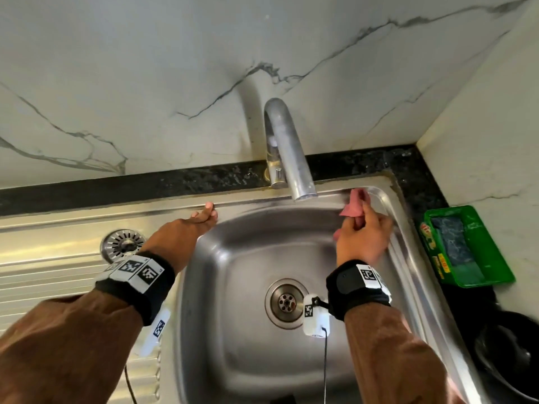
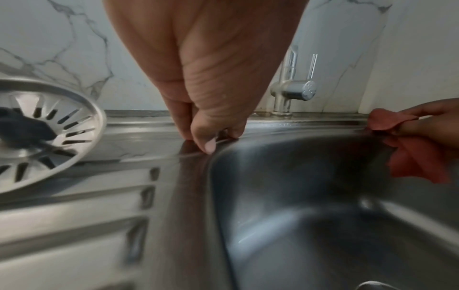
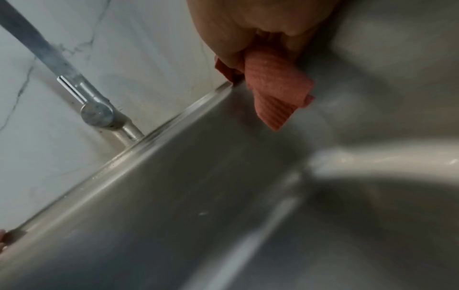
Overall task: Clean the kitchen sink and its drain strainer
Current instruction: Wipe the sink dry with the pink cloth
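Pinching a pink cloth [image 1: 354, 207] at the sink's [image 1: 233, 357] one-o'clock rim, the right hand [image 1: 363, 236]; left hand [image 1: 186, 228], fingers relaxed, rests at eleven.

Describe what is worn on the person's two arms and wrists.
Both forearms are bare, with no sleeves in view. Each wrist carries a black strap with white blocks printed with black square code markers. A small white camera pod, also marked, hangs under the right wrist with a thin black cable trailing down; a white marked pod hangs under the left wrist.

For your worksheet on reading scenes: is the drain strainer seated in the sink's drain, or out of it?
Out. The drain strainer lies on the draining board left of the basin, and the drain is uncovered.
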`<state>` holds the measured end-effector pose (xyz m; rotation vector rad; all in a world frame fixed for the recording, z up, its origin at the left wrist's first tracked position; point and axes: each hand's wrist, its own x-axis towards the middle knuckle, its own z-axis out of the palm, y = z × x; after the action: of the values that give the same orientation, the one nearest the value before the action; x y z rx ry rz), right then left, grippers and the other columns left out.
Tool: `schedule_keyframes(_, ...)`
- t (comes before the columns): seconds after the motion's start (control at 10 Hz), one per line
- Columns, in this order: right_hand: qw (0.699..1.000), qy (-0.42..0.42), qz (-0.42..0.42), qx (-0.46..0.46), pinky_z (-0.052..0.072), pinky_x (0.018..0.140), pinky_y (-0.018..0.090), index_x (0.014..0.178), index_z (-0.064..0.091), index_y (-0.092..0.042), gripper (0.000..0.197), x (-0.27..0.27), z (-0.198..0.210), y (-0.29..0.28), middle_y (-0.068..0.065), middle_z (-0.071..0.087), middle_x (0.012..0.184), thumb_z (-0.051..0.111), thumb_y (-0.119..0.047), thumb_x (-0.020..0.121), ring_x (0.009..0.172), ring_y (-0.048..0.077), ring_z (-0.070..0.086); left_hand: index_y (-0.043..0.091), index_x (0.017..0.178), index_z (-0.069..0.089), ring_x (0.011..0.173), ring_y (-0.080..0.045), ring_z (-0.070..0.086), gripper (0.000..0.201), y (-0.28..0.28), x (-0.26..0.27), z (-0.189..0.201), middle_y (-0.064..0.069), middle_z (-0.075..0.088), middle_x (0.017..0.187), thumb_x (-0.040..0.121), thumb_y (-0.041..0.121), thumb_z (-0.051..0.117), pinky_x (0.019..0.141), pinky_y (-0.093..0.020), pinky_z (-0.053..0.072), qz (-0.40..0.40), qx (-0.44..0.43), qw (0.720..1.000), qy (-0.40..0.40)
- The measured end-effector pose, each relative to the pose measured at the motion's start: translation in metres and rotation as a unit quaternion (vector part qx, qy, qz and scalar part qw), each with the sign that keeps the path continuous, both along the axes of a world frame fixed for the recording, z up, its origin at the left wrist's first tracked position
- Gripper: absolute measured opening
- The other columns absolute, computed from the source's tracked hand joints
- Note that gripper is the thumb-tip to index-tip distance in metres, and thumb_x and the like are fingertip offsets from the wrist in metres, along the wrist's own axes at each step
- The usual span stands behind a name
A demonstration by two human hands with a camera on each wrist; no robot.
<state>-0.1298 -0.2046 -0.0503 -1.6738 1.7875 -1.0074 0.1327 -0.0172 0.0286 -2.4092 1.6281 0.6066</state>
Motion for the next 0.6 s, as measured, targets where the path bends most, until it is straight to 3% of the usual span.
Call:
schedule_keyframes(0.1, 0.998, -0.028, 0.047, -0.012, 0.051, 0.081, 0.027, 0.124, 0.068, -0.026, 0.04, 0.032, -0.009, 0.006, 0.009, 0.052, 0.111, 0.061, -0.021, 0.085, 0.085, 0.027, 0.064, 0.04, 0.154, 0.009, 0.142, -0.013, 0.036, 0.091, 0.001, 0.007, -0.001, 0.024, -0.01, 0.154, 0.084, -0.014, 0.032, 0.112, -0.03, 0.038, -0.01, -0.004, 1.0, 0.011)
schedule_keyframes(0.2, 0.995, -0.059, 0.065, 0.045, 0.053, 0.091, 0.031, 0.126, 0.066, -0.012, 0.039, 0.077, -0.01, 0.021, 0.009, 0.048, 0.123, 0.059, -0.024, 0.09, 0.091, 0.031, 0.066, 0.048, 0.151, 0.019, 0.143, -0.006, 0.03, 0.096, 0.003, 0.024, -0.001, 0.028, 0.007, 0.155, 0.081, -0.017, 0.036, 0.117, -0.024, 0.029, -0.005, -0.01, 0.998, 0.066)
schedule_keyframes(0.3, 0.993, -0.035, 0.112, -0.003, 0.044, 0.094, 0.02, 0.127, 0.065, -0.004, 0.037, 0.095, -0.011, 0.052, 0.017, 0.05, 0.127, 0.063, -0.01, 0.09, 0.1, 0.032, 0.065, 0.055, 0.147, 0.021, 0.137, -0.011, 0.043, 0.089, 0.003, 0.034, 0.001, 0.022, 0.023, 0.157, 0.088, -0.007, 0.044, 0.112, -0.029, 0.039, -0.027, 0.004, 0.997, 0.071)
schedule_keyframes(0.4, 0.923, -0.011, 0.383, -0.032, 0.051, 0.092, 0.032, 0.138, 0.057, -0.016, 0.042, 0.114, -0.006, 0.097, 0.012, 0.053, 0.127, 0.057, -0.012, 0.096, 0.102, 0.02, 0.06, 0.067, 0.139, 0.023, 0.103, -0.011, 0.066, 0.079, 0.0, 0.034, 0.011, 0.011, 0.056, 0.138, 0.092, 0.018, 0.064, 0.092, -0.031, 0.054, -0.026, 0.053, 0.995, 0.083)
schedule_keyframes(0.5, 0.858, 0.058, 0.509, 0.045, 0.054, 0.081, 0.03, 0.14, 0.053, -0.026, 0.042, 0.126, 0.0, 0.119, -0.004, 0.055, 0.125, 0.049, -0.027, 0.098, 0.094, 0.011, 0.06, 0.054, 0.144, 0.028, 0.095, -0.011, 0.067, 0.078, -0.002, 0.026, 0.02, 0.007, 0.058, 0.136, 0.087, 0.02, 0.069, 0.092, -0.031, 0.052, -0.064, 0.08, 0.994, 0.027)
schedule_keyframes(0.6, 0.896, 0.065, 0.428, 0.101, 0.046, 0.078, 0.011, 0.119, 0.065, -0.035, 0.033, 0.088, 0.017, 0.072, -0.026, 0.054, 0.099, 0.049, -0.04, 0.091, 0.086, -0.015, 0.051, 0.047, 0.152, 0.014, 0.116, -0.016, 0.062, 0.076, -0.001, 0.016, 0.023, 0.013, 0.024, 0.16, 0.095, 0.014, 0.053, 0.1, -0.032, 0.049, -0.077, 0.05, 0.995, -0.039)
